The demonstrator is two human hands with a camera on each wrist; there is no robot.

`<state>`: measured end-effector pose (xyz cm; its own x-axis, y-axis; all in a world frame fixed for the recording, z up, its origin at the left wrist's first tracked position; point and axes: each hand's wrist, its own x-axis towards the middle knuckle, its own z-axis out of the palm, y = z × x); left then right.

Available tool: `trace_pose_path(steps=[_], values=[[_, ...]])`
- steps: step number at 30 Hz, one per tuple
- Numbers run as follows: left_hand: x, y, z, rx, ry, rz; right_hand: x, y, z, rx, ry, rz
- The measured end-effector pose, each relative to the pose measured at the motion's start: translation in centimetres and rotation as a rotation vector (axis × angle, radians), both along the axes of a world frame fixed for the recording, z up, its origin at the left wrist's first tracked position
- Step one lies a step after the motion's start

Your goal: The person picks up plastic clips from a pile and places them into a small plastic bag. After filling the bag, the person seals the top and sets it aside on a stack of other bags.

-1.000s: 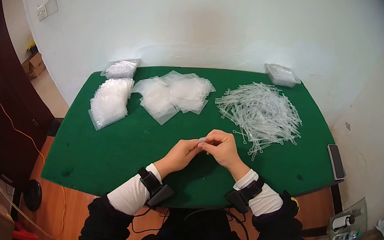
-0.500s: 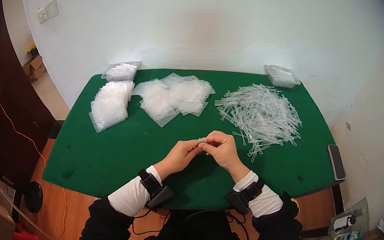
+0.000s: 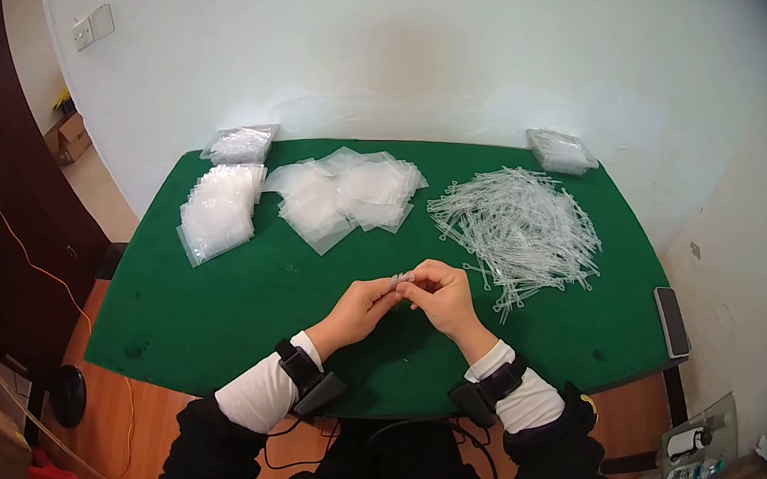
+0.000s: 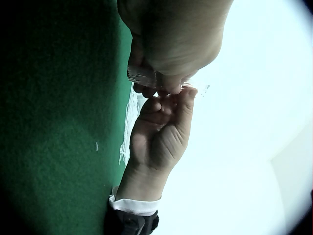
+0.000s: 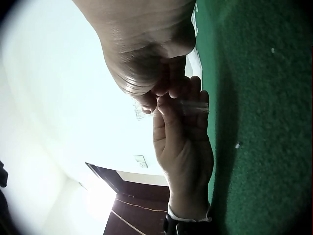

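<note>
Above the green table, both hands meet at a small bundle of clear plastic sticks [image 4: 142, 75]. My left hand [image 3: 362, 307] grips the bundle, and its lower end juts out past the fingers in the left wrist view. At the other end, the fingertips of my right hand [image 3: 448, 299] pinch the looped tips, which stick up between the hands. Much of the bundle is hidden by fingers. Beyond the right hand lies a large loose pile of clear sticks with looped ends [image 3: 517, 226].
Flat clear bags [image 3: 346, 193] lie spread at the table's middle back. To their left is a fanned stack of bags [image 3: 217, 217], with a clear pack [image 3: 242, 143] behind it. Another pack [image 3: 562, 153] sits at the back right. A phone [image 3: 671, 323] lies at the right edge.
Both hands stay in nearly the same place. Between the fingertips, more of the bundle's tips shows now than a second ago.
</note>
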<state>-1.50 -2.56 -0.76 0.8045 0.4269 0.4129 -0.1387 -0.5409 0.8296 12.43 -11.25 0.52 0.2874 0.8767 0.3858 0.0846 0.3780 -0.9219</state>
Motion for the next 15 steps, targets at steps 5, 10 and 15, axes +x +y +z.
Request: trace_pose_path(steps=[5,10,15], values=[[0.09,-0.06,-0.03,-0.001,-0.023,0.004,0.01,0.03,-0.2,0.028,-0.027,0.001],[-0.16,-0.03,0.31,0.056,0.023,0.002,0.06,0.07,-0.33,0.052,-0.099,-0.017],[-0.05,-0.07,0.13,0.002,-0.023,-0.008,0.02,0.08,-0.3,0.052,-0.086,-0.025]])
